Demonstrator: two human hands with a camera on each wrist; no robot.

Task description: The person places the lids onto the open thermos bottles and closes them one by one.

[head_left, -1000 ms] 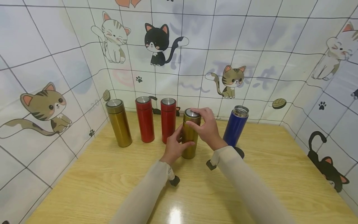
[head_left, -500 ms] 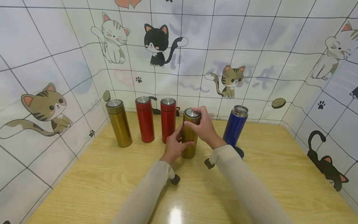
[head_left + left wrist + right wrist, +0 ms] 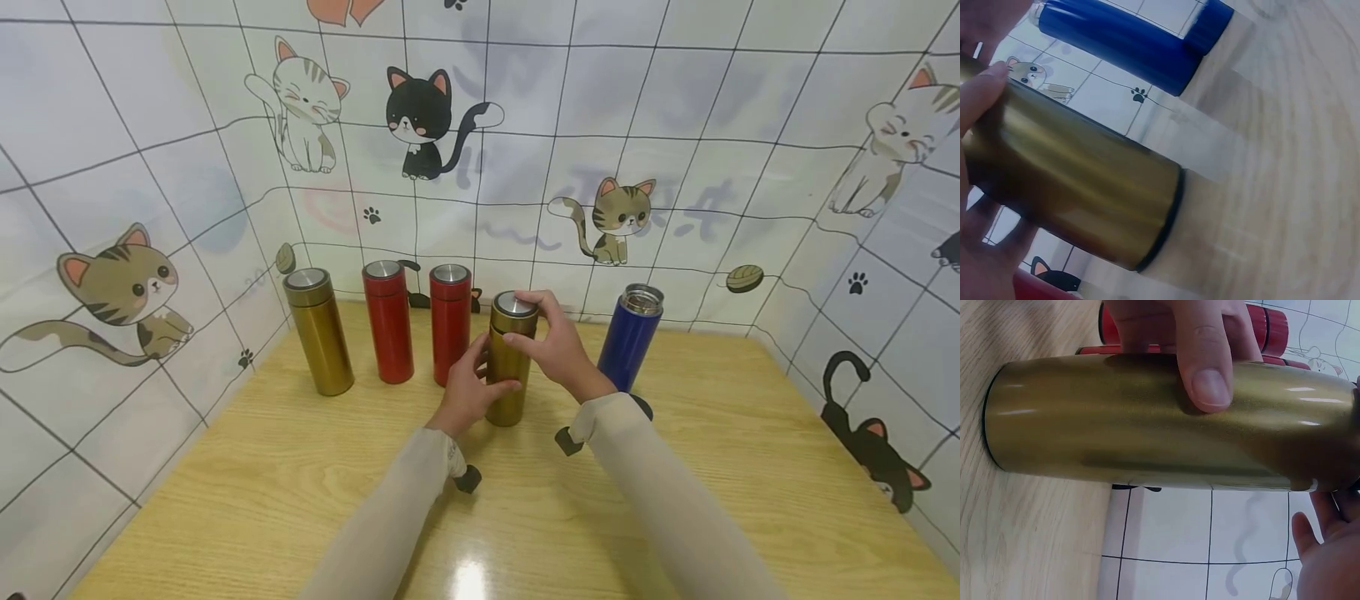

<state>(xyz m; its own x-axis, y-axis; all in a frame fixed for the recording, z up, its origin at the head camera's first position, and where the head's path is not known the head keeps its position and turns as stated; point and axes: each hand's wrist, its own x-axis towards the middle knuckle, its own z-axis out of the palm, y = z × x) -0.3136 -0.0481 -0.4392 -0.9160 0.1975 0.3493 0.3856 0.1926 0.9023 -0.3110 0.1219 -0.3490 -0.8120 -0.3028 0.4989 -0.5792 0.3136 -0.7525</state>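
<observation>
A gold thermos [image 3: 508,379] with a steel-topped lid [image 3: 516,305] stands upright on the wooden table. My left hand [image 3: 467,396] grips its body, thumb across the front and fingers behind. At the top, my right hand [image 3: 558,346] holds the lid with thumb and fingers at its right side. In the left wrist view, the gold thermos [image 3: 1079,181] has its base at the tabletop. My left thumb [image 3: 1210,381] lies along the body in the right wrist view, where my right fingers [image 3: 1319,537] show at the lid end.
Two red thermoses [image 3: 388,325] and another gold thermos [image 3: 321,337] stand lidded to the left. On the right is a blue thermos [image 3: 632,342] with an uncovered steel mouth, its blue lid [image 3: 1210,26] on the table beside it. A cat-patterned wall covering [image 3: 517,167] surrounds the table.
My right hand has shifted slightly around the lid, its fingers first straightening a little and then easing back. The left hand and the gold thermos stay in place.
</observation>
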